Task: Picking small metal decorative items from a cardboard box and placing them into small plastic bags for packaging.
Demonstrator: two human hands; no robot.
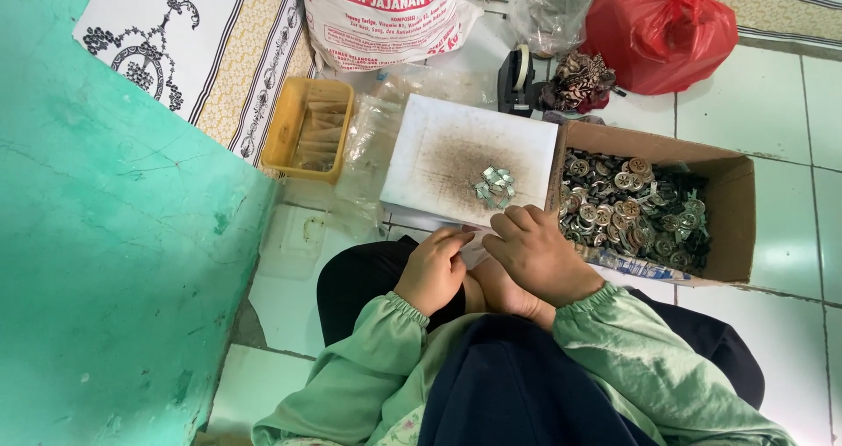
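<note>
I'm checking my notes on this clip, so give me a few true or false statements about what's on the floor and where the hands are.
1. The cardboard box holds round metal pieces. True.
2. The yellow tray lies right of the box. False: it lies left of the white board.
3. Both hands, left and right, are at the board's near edge. True.
4. The red bag is inside the box. False: it sits behind it.

A red plastic bag [660, 32] lies beside a tape dispenser [517, 79].
</note>
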